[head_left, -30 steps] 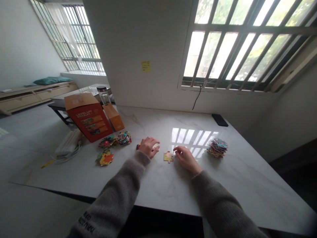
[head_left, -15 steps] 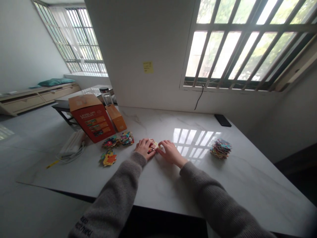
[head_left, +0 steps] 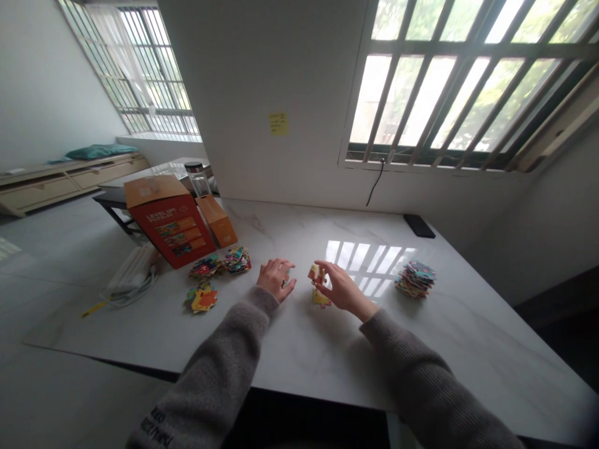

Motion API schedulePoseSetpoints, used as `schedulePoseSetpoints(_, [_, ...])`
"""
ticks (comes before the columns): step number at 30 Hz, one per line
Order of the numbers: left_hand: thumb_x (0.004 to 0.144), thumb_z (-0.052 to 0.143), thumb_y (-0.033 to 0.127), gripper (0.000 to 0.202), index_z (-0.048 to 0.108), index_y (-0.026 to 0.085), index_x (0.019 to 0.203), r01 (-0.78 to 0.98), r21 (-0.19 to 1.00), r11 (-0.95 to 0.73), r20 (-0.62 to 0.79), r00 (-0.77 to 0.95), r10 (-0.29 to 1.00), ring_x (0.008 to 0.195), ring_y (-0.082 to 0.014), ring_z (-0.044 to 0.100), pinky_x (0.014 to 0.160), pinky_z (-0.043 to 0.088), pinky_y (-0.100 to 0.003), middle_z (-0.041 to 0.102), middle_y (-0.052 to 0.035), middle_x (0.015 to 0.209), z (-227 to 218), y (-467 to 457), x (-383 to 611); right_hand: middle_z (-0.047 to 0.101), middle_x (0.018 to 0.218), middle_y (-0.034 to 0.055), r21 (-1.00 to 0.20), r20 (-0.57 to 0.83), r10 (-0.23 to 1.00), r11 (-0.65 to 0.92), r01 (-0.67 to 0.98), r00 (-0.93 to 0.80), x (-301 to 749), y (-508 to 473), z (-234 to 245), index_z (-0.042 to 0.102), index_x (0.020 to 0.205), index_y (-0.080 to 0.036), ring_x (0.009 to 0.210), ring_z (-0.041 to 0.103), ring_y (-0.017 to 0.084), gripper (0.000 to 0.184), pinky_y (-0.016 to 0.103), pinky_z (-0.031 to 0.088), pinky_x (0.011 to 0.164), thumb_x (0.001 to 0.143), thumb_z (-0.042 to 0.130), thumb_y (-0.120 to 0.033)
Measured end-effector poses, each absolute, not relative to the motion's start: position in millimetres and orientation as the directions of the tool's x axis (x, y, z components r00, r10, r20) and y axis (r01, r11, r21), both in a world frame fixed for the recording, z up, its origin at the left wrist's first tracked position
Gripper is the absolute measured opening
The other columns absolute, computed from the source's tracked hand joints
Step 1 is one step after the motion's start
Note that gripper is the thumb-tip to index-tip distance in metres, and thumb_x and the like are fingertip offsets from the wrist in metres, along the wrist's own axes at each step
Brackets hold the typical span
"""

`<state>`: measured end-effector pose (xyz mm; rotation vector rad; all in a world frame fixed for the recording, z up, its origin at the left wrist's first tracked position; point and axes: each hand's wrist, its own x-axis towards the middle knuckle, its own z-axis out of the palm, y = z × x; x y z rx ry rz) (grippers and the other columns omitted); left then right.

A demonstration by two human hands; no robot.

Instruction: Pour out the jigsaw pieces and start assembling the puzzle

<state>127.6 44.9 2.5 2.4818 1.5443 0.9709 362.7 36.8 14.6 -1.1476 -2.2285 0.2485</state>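
My right hand (head_left: 340, 288) pinches a puzzle piece (head_left: 313, 272), pale yellow and reddish brown, between thumb and fingers just over the table. Below it lies a yellow puzzle piece (head_left: 321, 299), partly covered by the thumb. My left hand (head_left: 275, 278) is to the left, thumb and fingers apart and curved. A small coloured bit shows between its fingers, mostly hidden; whether the hand touches it I cannot tell. Left of that hand are piles of puzzle pieces: a mixed one (head_left: 237, 259), a darker one (head_left: 204, 267) and a yellow-orange one (head_left: 201, 298).
A taller stack of puzzle pieces (head_left: 415, 279) stands at the right. An orange-red puzzle box (head_left: 173, 224) and a smaller orange box (head_left: 217, 221) stand at the back left, near a white power strip (head_left: 133, 271) with its cable. A black phone (head_left: 419, 226) lies at the back right.
My hands have moved apart. The right one has shifted right with a puzzle piece, and a yellow piece now shows beneath it. The left hand's fingers have spread.
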Motion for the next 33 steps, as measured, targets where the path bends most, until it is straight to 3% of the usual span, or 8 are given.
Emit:
schedulePoseSetpoints(3, [0.085,0.059,0.033,0.025,0.061,0.02,0.106,0.606,0.572,-0.553,0.452,0.329,0.829,0.097,-0.0233,0.061,0.094,0.039,-0.041,0.07,-0.0054,0.094,4,37,155,0.058,0.111,0.0089,-0.478,0.437,0.813,0.571,0.667,-0.384,368,15,18,0.036,0.143,-0.028,0.088,0.062,0.021,0.06,0.035,0.052,0.077,0.088,0.061,-0.028])
schedulePoseSetpoints(7, [0.089,0.056,0.04,0.026,0.061,0.018,0.102,0.271,0.854,-0.445,0.349,0.336,0.875,0.08,-0.0178,0.065,0.074,0.046,-0.031,0.07,-0.0049,0.088,-2,34,184,0.058,0.105,0.0079,-0.602,0.443,0.848,0.522,0.604,-0.291,364,-1,15,0.047,0.133,-0.026,0.074,0.062,0.016,0.046,0.032,0.053,0.069,0.09,0.059,-0.034])
schedulePoseSetpoints(11, [0.081,0.067,0.047,0.038,0.061,0.016,0.102,0.014,0.962,-0.271,0.256,0.28,0.925,0.062,-0.0127,0.059,0.06,0.045,-0.025,0.062,0.0002,0.069,-9,43,189,0.059,0.074,0.0009,-0.791,0.343,0.916,0.4,0.463,-0.206,368,1,8,0.058,0.095,-0.02,0.064,0.056,0.014,0.019,0.029,0.048,0.061,0.092,0.054,-0.039])
schedulePoseSetpoints(14, [0.071,0.075,0.051,0.044,0.059,0.015,0.091,-0.089,0.981,-0.171,0.189,0.271,0.944,0.055,-0.0099,0.054,0.055,0.043,-0.023,0.058,0.0028,0.063,-10,49,189,0.058,0.074,-0.001,-0.89,0.264,0.936,0.329,0.316,-0.233,374,2,7,0.054,0.099,-0.02,0.063,0.055,0.013,0.024,0.027,0.047,0.058,0.09,0.057,-0.041])
schedulePoseSetpoints(18, [0.068,0.078,0.053,0.045,0.061,0.014,0.084,-0.084,0.987,-0.14,0.159,0.311,0.937,0.059,-0.0111,0.057,0.057,0.045,-0.024,0.061,0.0007,0.067,-9,49,190,0.061,0.088,0.0011,-0.859,0.279,0.885,0.403,0.315,-0.373,378,-2,10,0.046,0.126,-0.023,0.068,0.056,0.013,0.043,0.028,0.049,0.062,0.087,0.061,-0.033])
schedulePoseSetpoints(27, [0.071,0.071,0.059,0.048,0.061,0.015,0.086,0.003,0.99,-0.144,0.135,0.327,0.935,0.064,-0.0141,0.06,0.06,0.047,-0.027,0.062,-0.0008,0.069,-7,43,194,0.057,0.103,0.0064,-0.584,0.415,0.797,0.604,0.542,-0.439,382,-6,10,0.055,0.123,-0.027,0.091,0.058,0.02,0.04,0.037,0.052,0.082,0.085,0.067,-0.032])
schedulePoseSetpoints(30, [0.088,0.053,0.053,0.038,0.063,0.016,0.093,0.197,0.93,-0.31,0.249,0.283,0.926,0.066,-0.0146,0.058,0.063,0.046,-0.028,0.063,-0.0018,0.072,-9,43,190,0.058,0.104,0.0071,-0.569,0.432,0.802,0.597,0.566,-0.412,392,-6,10,0.055,0.122,-0.026,0.094,0.059,0.021,0.038,0.038,0.052,0.085,0.086,0.066,-0.033])
schedulePoseSetpoints(33, [0.092,0.048,0.037,0.027,0.066,0.018,0.101,0.436,0.72,-0.541,0.414,0.355,0.838,0.083,-0.0184,0.059,0.078,0.048,-0.033,0.065,-0.0059,0.087,-9,41,184,0.058,0.102,0.0071,-0.566,0.421,0.839,0.54,0.623,-0.344,413,-8,9,0.057,0.117,-0.023,0.095,0.058,0.022,0.035,0.038,0.051,0.085,0.085,0.066,-0.034])
